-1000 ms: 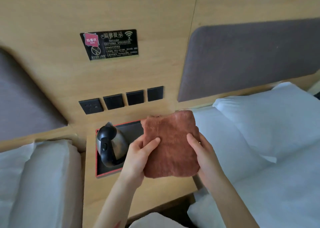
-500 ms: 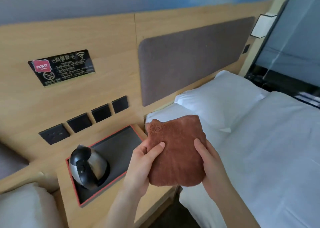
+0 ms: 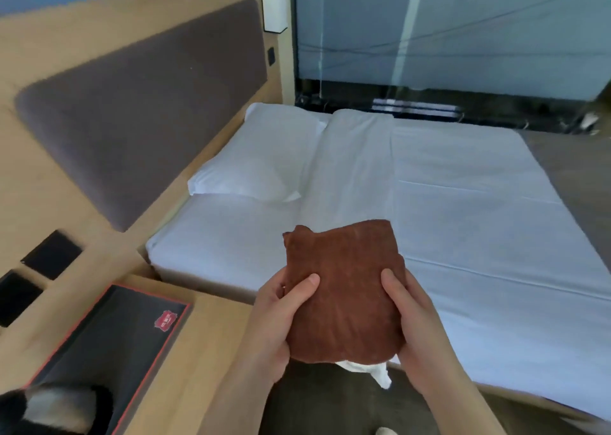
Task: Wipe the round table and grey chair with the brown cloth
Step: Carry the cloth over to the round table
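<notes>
Both hands grip a folded brown cloth, the left hand and right hand each with a thumb pressed on top, above the near edge of a white-sheeted bed; a pillow lies beyond.

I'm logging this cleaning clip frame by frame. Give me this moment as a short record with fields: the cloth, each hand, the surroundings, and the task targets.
cloth: folded brown terry cloth, held up in the air over the bed edge
left hand: left hand grips the cloth's left edge, thumb on top
right hand: right hand grips its right edge, thumb on top
surroundings: white-sheeted bed, white pillow, black red-edged tray on wooden nightstand
task targets: round table and grey chair not in view
</notes>
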